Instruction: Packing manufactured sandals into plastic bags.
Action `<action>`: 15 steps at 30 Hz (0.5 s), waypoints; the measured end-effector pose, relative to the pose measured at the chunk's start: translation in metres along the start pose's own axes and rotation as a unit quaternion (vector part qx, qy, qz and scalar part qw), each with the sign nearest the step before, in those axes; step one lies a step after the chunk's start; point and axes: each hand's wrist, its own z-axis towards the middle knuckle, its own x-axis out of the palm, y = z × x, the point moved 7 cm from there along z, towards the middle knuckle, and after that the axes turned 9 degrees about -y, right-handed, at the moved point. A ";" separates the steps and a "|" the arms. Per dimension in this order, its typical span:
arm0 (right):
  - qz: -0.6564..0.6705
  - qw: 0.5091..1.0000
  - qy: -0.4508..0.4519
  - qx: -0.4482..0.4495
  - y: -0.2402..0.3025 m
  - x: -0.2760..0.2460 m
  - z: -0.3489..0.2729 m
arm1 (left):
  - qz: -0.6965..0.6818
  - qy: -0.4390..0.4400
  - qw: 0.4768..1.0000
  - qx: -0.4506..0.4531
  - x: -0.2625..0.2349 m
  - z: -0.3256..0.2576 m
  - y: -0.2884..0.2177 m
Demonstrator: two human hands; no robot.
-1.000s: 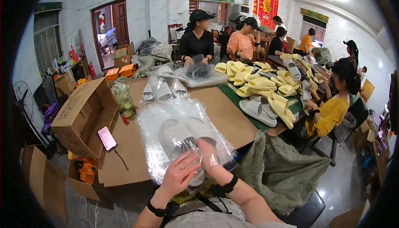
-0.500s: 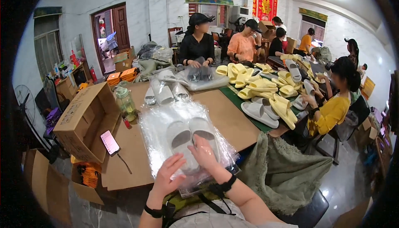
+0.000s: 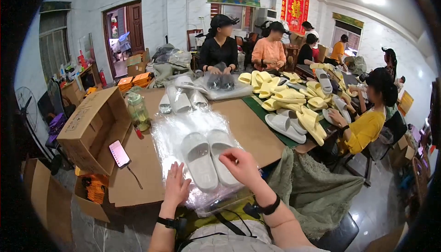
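A pair of pale grey slide slippers lies side by side on a stack of clear plastic bags (image 3: 167,130) in front of me. Beside the left slipper (image 3: 200,167), my left hand (image 3: 176,185) rests low over the plastic, fingers stretched out and holding nothing. My right hand (image 3: 241,165) is above the right slipper (image 3: 222,153), with its fingers bent in and pinched together. Whatever is between those fingertips, if anything, is too small to make out. Several more grey slippers (image 3: 178,99) lie just beyond the bags.
Left of the bags are a phone (image 3: 120,154), a clear green bottle (image 3: 138,109) and an open cardboard box (image 3: 94,128). Yellow slippers (image 3: 289,94) pile up at the right, and a green cloth (image 3: 314,190) hangs off the edge. Co-workers sit around the table.
My right hand has lifted off the slippers and moved right, its fingers curling in. My left hand has drawn left, away from the slippers. The two slippers now lie straighter, side by side.
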 end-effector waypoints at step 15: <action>-0.300 0.953 -0.045 0.023 -0.125 0.098 -0.010 | 0.030 -0.043 0.998 0.041 0.002 -0.002 -0.008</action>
